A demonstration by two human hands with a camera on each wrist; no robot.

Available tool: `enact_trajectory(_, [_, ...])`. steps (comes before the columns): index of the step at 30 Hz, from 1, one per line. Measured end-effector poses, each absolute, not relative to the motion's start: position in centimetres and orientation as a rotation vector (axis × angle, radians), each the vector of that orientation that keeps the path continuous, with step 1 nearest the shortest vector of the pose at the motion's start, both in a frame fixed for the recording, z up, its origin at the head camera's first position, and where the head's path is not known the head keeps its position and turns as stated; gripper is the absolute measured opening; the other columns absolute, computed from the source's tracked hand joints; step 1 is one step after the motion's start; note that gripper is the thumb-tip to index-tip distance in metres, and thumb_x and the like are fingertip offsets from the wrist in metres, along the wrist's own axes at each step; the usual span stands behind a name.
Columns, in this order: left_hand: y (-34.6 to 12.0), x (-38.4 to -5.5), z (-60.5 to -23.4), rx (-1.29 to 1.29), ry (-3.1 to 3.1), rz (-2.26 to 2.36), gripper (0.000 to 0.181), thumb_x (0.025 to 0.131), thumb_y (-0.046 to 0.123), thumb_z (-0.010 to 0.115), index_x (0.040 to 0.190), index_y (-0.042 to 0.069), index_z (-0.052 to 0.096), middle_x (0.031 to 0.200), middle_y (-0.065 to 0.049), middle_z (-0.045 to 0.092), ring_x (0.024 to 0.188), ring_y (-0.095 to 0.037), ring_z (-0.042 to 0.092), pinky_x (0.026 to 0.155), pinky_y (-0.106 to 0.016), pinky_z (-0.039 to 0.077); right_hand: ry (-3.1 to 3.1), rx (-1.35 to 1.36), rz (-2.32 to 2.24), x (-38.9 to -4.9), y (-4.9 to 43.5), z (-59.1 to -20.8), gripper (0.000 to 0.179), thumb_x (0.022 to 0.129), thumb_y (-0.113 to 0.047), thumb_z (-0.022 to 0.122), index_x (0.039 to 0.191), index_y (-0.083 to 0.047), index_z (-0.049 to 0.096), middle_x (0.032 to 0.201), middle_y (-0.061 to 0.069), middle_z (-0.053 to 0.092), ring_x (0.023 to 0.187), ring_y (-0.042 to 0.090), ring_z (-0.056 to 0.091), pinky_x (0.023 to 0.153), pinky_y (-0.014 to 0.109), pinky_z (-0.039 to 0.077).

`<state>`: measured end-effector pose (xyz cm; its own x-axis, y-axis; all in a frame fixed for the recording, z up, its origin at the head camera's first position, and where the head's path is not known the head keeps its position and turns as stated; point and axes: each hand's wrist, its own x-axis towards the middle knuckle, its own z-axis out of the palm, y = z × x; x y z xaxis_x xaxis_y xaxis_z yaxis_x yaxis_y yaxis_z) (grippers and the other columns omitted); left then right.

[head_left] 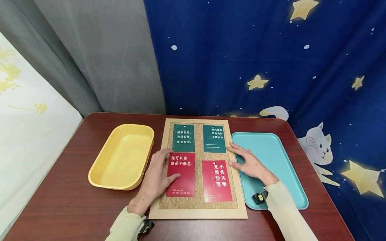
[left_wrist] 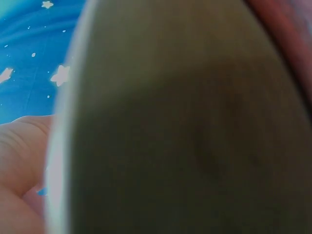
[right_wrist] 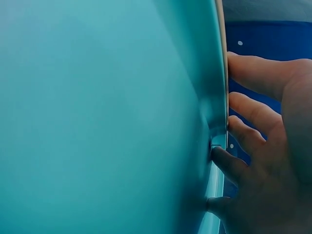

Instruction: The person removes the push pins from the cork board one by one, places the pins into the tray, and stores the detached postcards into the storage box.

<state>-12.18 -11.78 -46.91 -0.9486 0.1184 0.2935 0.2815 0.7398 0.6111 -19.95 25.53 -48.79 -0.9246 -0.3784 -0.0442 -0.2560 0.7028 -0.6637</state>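
A cork board with a pale wooden frame [head_left: 199,214] lies on the table, carrying two green cards, left [head_left: 183,137] and right [head_left: 214,142], above two red cards, left [head_left: 182,179] and right [head_left: 217,184]. Small pin heads show at the top of both green cards and the right red one; on the left red card I see none. My left hand [head_left: 156,174] rests over the board's left side, thumb on the left red card. With spread fingers, my right hand [head_left: 251,164] touches the frame's right side. Frame wood fills most of the left wrist view.
A yellow tray [head_left: 122,160] stands left of the board on the dark red table [head_left: 69,180]. On the right, a light blue tray [head_left: 277,157] lies against the frame, partly under my right hand. Curtains [head_left: 211,67] hang behind the table.
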Motion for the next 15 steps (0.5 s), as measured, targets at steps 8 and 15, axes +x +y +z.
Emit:
enact_trajectory(8, [-11.56, -12.06, -46.83, -0.249, -2.691, -1.138, 0.092, 0.075, 0.016, 0.095, 0.152, 0.011, 0.044, 0.130, -0.010, 0.060, 0.112, -0.025, 0.061, 0.093, -0.043, 0.062, 2.724, -0.516, -1.041, -19.84, 25.40, -48.60, 0.064, 0.097, -0.034, 0.074, 0.155, -0.020, 0.052, 0.172, 0.003, 0.032, 0.161, 0.035, 0.025, 0.126, 0.074, 0.001])
enact_trajectory(15, [-11.52, -12.07, -46.78, -0.215, -2.661, -1.206, 0.095, 0.074, 0.011, 0.094, 0.154, 0.009, 0.042, 0.123, -0.013, 0.063, 0.096, -0.019, 0.061, 0.073, -0.030, 0.062, 2.729, -0.510, -1.041, -19.86, 25.38, -48.65, 0.064, 0.097, -0.035, 0.075, 0.155, -0.020, 0.052, 0.172, 0.003, 0.033, 0.161, 0.035, 0.024, 0.126, 0.074, 0.000])
